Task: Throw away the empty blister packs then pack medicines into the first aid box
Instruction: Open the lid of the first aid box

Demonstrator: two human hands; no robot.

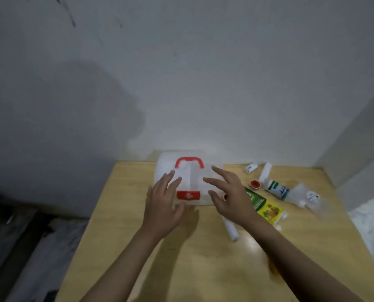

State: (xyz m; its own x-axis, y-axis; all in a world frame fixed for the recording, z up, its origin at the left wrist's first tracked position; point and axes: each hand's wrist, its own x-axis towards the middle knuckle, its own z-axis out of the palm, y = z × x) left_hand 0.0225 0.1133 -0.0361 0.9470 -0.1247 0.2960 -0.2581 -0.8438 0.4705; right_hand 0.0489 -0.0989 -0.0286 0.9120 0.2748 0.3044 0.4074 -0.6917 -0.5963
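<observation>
First aid box (189,182), lid closed, sits center frame on table (181,269). Left hand (163,205) and right hand (229,197) spread wide, empty, fingers over the lid. Medicines (268,208) lie right of box.

The near half of the wooden table (181,269) is bare, so a hand can slide in from 6 o'clock. At 12 o'clock the white box (190,182) blocks the way. From 1 to 3 o'clock lie bottles (276,189), a green and yellow carton (265,207) and a white roll (231,231)
</observation>
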